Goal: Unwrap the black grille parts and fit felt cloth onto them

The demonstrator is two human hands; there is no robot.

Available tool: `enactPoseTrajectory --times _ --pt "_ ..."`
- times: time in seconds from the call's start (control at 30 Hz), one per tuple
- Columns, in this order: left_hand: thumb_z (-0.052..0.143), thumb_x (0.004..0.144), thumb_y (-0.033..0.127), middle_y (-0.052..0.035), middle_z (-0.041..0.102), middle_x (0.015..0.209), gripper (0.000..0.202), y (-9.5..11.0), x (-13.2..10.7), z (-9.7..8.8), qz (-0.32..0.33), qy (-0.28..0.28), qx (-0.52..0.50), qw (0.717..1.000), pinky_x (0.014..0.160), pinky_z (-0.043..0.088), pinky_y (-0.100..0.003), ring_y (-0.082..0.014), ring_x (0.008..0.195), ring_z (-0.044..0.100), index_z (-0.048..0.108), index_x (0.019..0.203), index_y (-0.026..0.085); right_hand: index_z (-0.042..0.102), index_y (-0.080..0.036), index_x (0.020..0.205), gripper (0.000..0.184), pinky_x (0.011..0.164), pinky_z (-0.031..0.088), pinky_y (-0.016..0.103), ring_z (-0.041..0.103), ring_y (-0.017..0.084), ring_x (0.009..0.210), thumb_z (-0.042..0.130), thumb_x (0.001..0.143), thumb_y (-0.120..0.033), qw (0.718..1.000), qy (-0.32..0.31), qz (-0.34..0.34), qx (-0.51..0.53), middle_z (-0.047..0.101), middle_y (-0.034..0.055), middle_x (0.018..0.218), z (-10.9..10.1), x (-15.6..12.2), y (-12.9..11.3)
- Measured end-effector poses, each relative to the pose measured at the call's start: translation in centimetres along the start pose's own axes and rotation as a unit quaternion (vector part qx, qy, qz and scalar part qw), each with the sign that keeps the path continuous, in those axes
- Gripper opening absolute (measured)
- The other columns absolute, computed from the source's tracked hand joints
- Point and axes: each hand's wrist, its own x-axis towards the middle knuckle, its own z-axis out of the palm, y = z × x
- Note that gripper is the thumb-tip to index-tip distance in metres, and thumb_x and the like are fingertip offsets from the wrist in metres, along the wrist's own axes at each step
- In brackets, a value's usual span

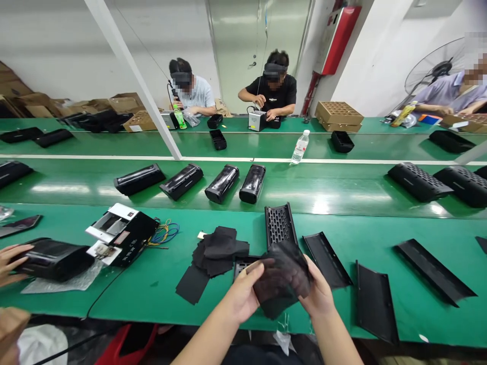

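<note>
A thin, dark, see-through mesh sheet [282, 279] hangs bent between my two hands above the table's front edge. My left hand [245, 293] pinches its left side, thumb on top. Its right side is gripped by my right hand [318, 290], whose fingers are partly hidden behind the sheet. Just beyond lies a black perforated cover [280, 223], its lower part hidden by the sheet. Another perforated part [243, 264] shows partly behind my left hand. To the left is a loose pile of black rectangular sheets [218, 251].
Right of my hands lie curved black panels [376, 299]. A black-and-white machine [119, 230] with wires stands left. Beside it, a neighbour's hand [15, 263] touches a black housing [57, 258]. Several black housings [222, 183] and a water bottle [300, 147] stand farther back; people work opposite.
</note>
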Motion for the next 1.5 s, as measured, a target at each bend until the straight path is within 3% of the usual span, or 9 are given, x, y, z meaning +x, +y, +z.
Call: enactPoseTrajectory --times 0.23,0.47,0.73,0.93,1.1,1.17,1.27,1.4,1.5 --pt "0.071 0.057 0.021 -0.0039 0.067 0.086 0.027 2.7 -2.6 -0.2 0.074 0.066 0.143 0.985 0.077 0.044 -0.028 -0.0163 0.08 0.059 0.065 0.083 0.016 0.059 -0.029 0.095 0.04 0.073 0.046 0.039 0.06 0.024 0.084 0.053 0.066 -0.056 0.999 0.014 0.025 -0.044 0.067 0.0045 0.09 -1.5 -1.5 -0.3" --pt "0.066 0.062 0.024 -0.0021 0.065 0.084 0.027 4.6 -4.2 0.1 0.094 0.072 0.236 0.965 0.069 0.047 -0.025 -0.0144 0.075 0.058 0.064 0.087 0.018 0.058 -0.023 0.103 0.041 0.071 0.047 0.031 0.061 0.021 0.082 0.068 0.064 -0.026 0.991 -0.023 0.05 -0.125 0.067 0.0056 0.09 0.2 -2.0 -1.9" --pt "0.062 0.066 0.028 -0.0014 0.061 0.074 0.035 6.4 -4.4 -0.1 0.085 0.054 0.282 0.954 0.068 0.046 -0.026 -0.014 0.071 0.057 0.057 0.099 0.019 0.064 -0.02 0.094 0.028 0.073 0.048 0.035 0.061 0.022 0.08 0.065 0.067 -0.027 0.987 -0.002 0.055 -0.152 0.068 0.0069 0.084 1.3 -2.7 -3.2" --pt "0.057 0.069 0.032 -0.0065 0.056 0.102 0.039 5.8 -4.0 -0.2 0.207 0.153 0.399 0.88 0.071 0.044 -0.027 -0.0146 0.081 0.054 0.051 0.106 0.021 0.063 -0.02 0.098 0.031 0.074 0.049 0.036 0.061 0.022 0.08 0.064 0.068 -0.032 0.979 0.056 0.008 -0.197 0.068 0.0067 0.087 2.1 -2.7 -3.4" --pt "0.063 0.064 0.033 -0.0085 0.056 0.107 0.046 3.3 -4.4 1.4 0.116 -0.006 0.316 0.942 0.079 0.043 -0.031 -0.0201 0.095 0.052 0.052 0.107 0.02 0.062 -0.022 0.101 0.031 0.082 0.045 0.038 0.059 0.022 0.088 0.059 0.073 -0.034 0.951 -0.023 -0.025 -0.306 0.065 0.0063 0.098 4.0 -3.3 -1.3" --pt "0.068 0.059 0.032 -0.0079 0.056 0.11 0.054 2.4 -4.1 1.4 0.103 0.001 0.264 0.959 0.08 0.043 -0.032 -0.0221 0.1 0.051 0.05 0.109 0.021 0.061 -0.024 0.103 0.03 0.082 0.045 0.037 0.058 0.022 0.091 0.057 0.074 -0.034 0.937 -0.073 -0.016 -0.34 0.062 0.0059 0.104 4.6 -3.7 -0.2" --pt "0.068 0.058 0.034 -0.007 0.061 0.104 0.048 2.0 -3.3 0.5 0.095 0.087 0.219 0.967 0.079 0.044 -0.03 -0.0224 0.098 0.053 0.056 0.102 0.02 0.059 -0.026 0.105 0.029 0.076 0.048 0.037 0.058 0.022 0.092 0.052 0.077 -0.033 0.927 -0.121 -0.011 -0.354 0.061 0.0062 0.107 4.4 -3.9 0.9" --pt "0.059 0.067 0.041 -0.0074 0.065 0.094 0.037 2.7 -2.9 -0.4 0.028 0.108 0.14 0.984 0.063 0.045 -0.026 -0.0212 0.088 0.058 0.059 0.096 0.018 0.063 -0.023 0.096 0.026 0.066 0.05 0.034 0.06 0.022 0.08 0.059 0.072 -0.034 0.953 -0.003 -0.06 -0.298 0.065 0.0086 0.094 2.7 -3.1 1.9" --pt "0.059 0.068 0.04 -0.007 0.067 0.087 0.032 3.2 -3.3 0.1 -0.024 0.056 0.076 0.995 0.056 0.044 -0.024 -0.0196 0.08 0.061 0.061 0.091 0.017 0.058 -0.025 0.103 0.038 0.068 0.048 0.033 0.059 0.022 0.085 0.059 0.07 -0.043 0.988 0.054 0.018 -0.146 0.064 0.0077 0.096 1.7 -2.6 3.1"
